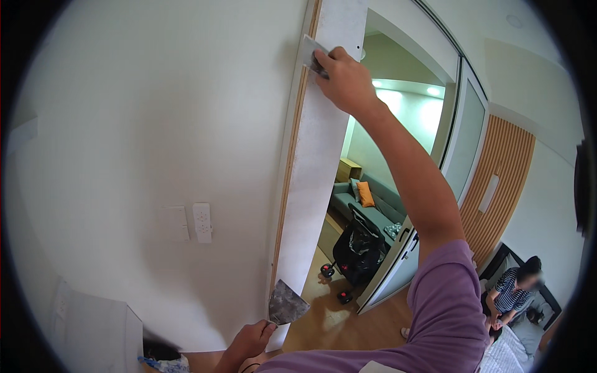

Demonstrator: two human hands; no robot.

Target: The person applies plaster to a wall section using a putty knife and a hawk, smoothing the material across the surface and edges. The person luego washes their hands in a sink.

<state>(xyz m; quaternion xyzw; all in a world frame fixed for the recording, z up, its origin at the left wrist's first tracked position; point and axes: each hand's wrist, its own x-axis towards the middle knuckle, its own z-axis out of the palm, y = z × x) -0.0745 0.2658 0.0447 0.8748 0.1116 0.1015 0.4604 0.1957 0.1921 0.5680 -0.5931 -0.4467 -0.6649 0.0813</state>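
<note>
My right hand (347,78) is raised high, its fingers closed on a small putty knife (314,55). That blade lies against the edge of a white door frame (323,143), over a narrow brown wooden strip (292,161) running along it. Low down, my left hand (252,340) is closed round the handle of a wider putty knife (287,303). Its broad blade points upward, smeared with grey, in front of the frame's lower part. Whether this blade touches the frame I cannot tell.
A white wall with a socket plate (202,222) and switch (175,219) is on the left. Through the doorway stand a black stroller (359,248) and a green sofa (373,208). A sliding glass door (466,124) is at right. Another person (513,289) sits on a bed at lower right.
</note>
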